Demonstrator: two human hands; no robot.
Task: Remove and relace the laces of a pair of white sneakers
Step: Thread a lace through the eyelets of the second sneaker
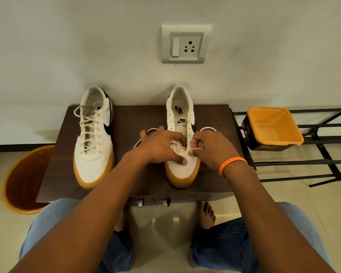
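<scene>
Pinching lace (195, 149) with right hand (211, 148), orange tub (274, 127) beside

This looks like a room in a home, probably an entry or utility corner. A plain painted wall carries a switch and socket plate (186, 44). The floor (295, 194) is glossy pale tile, and a bare foot (206, 214) rests on it. A small dark wooden surface (142, 119) with drawer handles stands against the wall. Beside it sit a black metal rack (319, 134) holding an orange tub (274, 128), and an orange bucket (26, 180).
</scene>
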